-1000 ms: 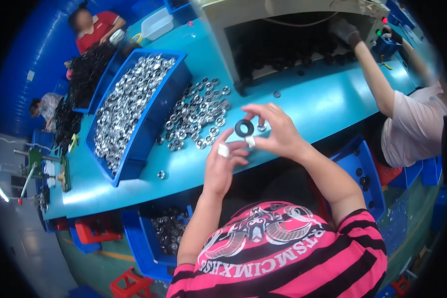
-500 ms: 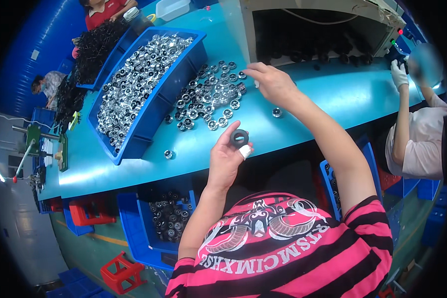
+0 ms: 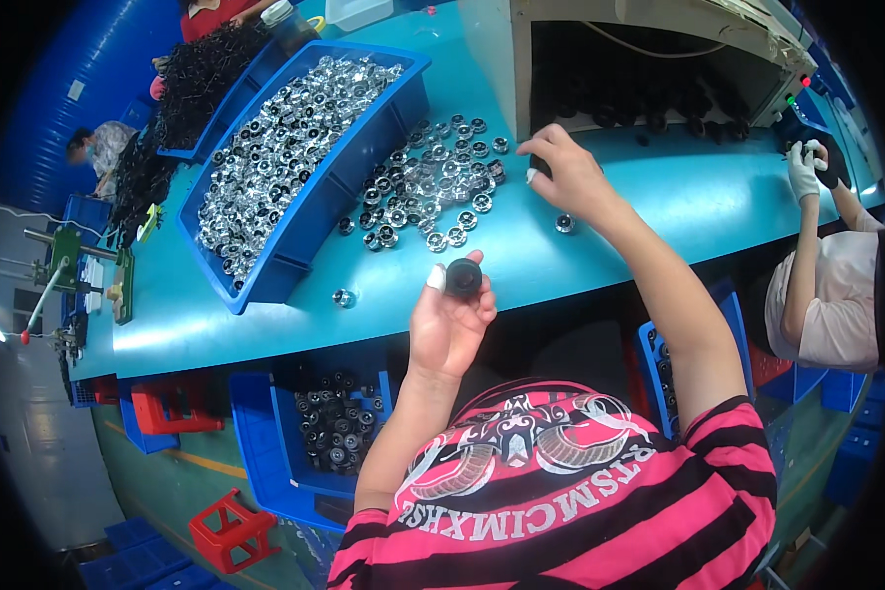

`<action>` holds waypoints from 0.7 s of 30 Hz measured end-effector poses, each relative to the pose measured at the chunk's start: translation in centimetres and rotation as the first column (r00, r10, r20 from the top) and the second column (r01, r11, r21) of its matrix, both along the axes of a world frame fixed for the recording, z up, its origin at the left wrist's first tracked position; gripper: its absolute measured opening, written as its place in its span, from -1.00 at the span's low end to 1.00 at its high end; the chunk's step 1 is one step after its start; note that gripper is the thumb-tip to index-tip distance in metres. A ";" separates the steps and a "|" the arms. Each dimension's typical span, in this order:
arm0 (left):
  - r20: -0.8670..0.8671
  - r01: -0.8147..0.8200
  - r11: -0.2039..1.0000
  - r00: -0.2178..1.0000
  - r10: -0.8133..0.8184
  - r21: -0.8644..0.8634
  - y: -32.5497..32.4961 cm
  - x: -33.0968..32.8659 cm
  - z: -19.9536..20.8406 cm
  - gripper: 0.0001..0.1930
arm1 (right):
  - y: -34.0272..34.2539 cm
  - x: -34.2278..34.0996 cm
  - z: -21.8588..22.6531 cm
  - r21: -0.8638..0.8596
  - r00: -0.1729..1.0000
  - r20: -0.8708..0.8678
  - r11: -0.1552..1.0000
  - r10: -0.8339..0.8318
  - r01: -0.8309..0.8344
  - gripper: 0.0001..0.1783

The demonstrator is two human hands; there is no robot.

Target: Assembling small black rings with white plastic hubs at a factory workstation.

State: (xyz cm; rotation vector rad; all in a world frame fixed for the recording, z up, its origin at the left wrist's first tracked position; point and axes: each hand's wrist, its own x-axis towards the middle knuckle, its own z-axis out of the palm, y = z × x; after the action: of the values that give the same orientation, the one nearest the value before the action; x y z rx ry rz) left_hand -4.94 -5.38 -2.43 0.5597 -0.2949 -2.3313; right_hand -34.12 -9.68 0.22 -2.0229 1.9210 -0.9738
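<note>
Black piece [image 3: 540, 167], perhaps half-hidden by right hand [image 3: 572, 177]

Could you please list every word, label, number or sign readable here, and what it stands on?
White lettering on the wearer's pink-and-black shirt: large, but not copied out here.
Pale rectangle on the blue wall: too small to tell whether it bears text.
Dark round part in the left hand: no lettering can be made out.

White capital letters [image 3: 492, 530] — in an arc on the pink-striped shirt [image 3: 649, 553].
</note>
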 end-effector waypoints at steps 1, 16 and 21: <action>0.001 -0.004 1.000 1.000 0.004 0.004 0.1 -0.2 0.4 -0.39 | 1.1 0.3 0.7 -0.009 0.997 0.071 1.000 -0.003 0.003 -0.63; 0.026 -0.047 0.996 0.998 0.049 -0.069 0.3 -1.3 -0.4 -0.46 | 4.0 1.3 -0.8 -0.130 0.987 0.156 0.991 0.036 -0.016 -0.50; 0.048 -0.068 0.991 0.996 0.073 -0.114 0.0 -0.8 -0.6 -0.45 | 7.6 -0.4 -0.6 0.042 0.997 0.069 0.998 -0.047 0.044 -0.50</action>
State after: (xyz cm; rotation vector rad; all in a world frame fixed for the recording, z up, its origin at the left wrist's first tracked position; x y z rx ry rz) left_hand -5.78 -5.34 -3.02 0.5663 -0.4215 -2.2191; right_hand -34.48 -2.05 -0.42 -1.9052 1.9418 -0.9941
